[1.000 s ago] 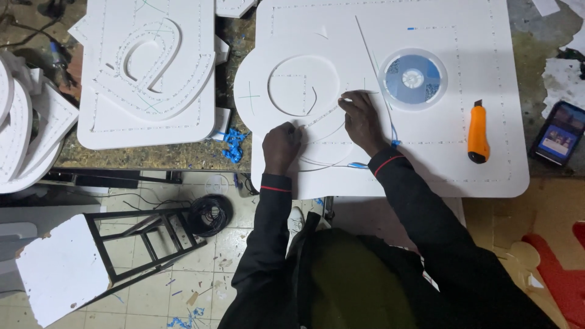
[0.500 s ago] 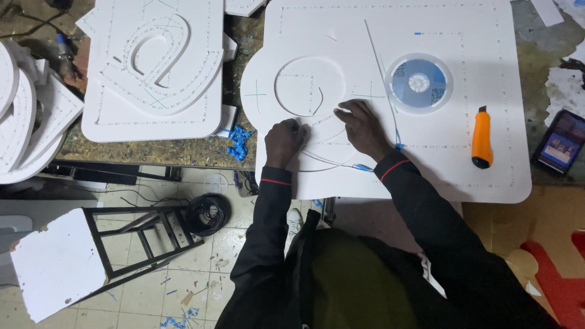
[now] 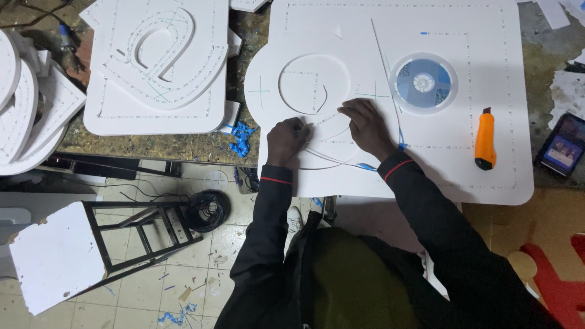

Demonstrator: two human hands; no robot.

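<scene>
On the workbench lies a large white foam board (image 3: 451,140), smooth, round-cornered, dotted with rows of tiny holes and carrying one raised circular disc (image 3: 314,82). Both hands rest flat on it just below that disc: the left hand (image 3: 286,139) curled with fingertips pressed down on a thin strip (image 3: 329,161), the right hand (image 3: 365,125) spread, fingers pressing the surface. Beside them sit one clear reel (image 3: 423,82) of blue strip, one orange utility knife (image 3: 485,139) and one phone (image 3: 562,152).
</scene>
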